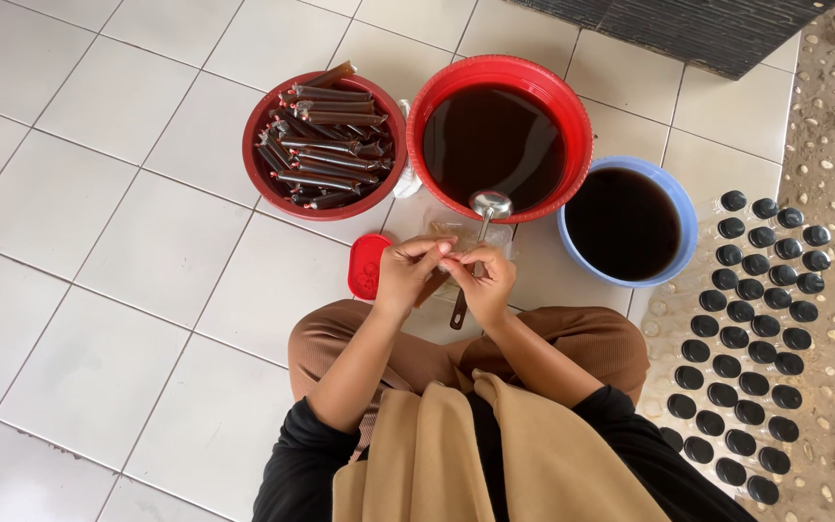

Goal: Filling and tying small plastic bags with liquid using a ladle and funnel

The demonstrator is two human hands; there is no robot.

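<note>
Both hands are meeting just in front of the knees: the left hand (406, 271) and right hand (480, 280) are pinching a thin brown tube (430, 287), slanting down-left between their closed fingertips, near the red basin (501, 70).

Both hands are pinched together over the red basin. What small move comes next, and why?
Probably finish sealing the thin tube's top: the left hand and right hand meet on its end, and sealed dark tubes already fill the red bowl. Whether it is knotted yet cannot be seen.

Two red basins (501, 73), one blue basin (678, 208), one ladle (488, 207), two hands (446, 275).
</note>
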